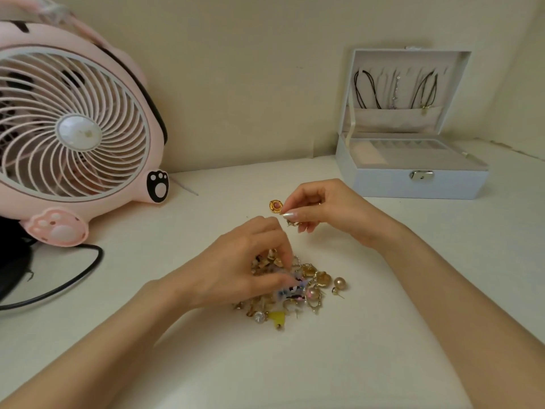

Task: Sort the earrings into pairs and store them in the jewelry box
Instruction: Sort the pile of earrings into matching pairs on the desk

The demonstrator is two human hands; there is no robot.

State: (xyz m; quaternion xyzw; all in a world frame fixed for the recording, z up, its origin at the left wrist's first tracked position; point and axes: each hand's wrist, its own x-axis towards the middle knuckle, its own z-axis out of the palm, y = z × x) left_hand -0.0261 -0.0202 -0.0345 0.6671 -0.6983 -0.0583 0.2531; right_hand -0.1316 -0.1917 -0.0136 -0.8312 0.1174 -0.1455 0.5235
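1. Right hand [324, 208] pinches one gold pink-centred earring [276, 206], held just beyond the pile [318, 278].
2. Left hand [244, 267] digs, fingers curled, in pile; hold unclear.
3. Jewelry box [383, 184] open, well apart, trays apparently bare: sorting barely started.

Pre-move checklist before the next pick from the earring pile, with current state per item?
1. Lid: jewelry box stands open: ok.
2. Grip: right hand pinches gold earring with pink centre: ok.
3. Match found: cannot tell; left hand has its fingertips buried in the earring pile.
4. Identity of the small gold piece under the right hand's fingers: cannot tell, too small.
5. Box compartments free: cannot tell, seen at a shallow angle.
6. Path: table between hands and box is bare: ok.
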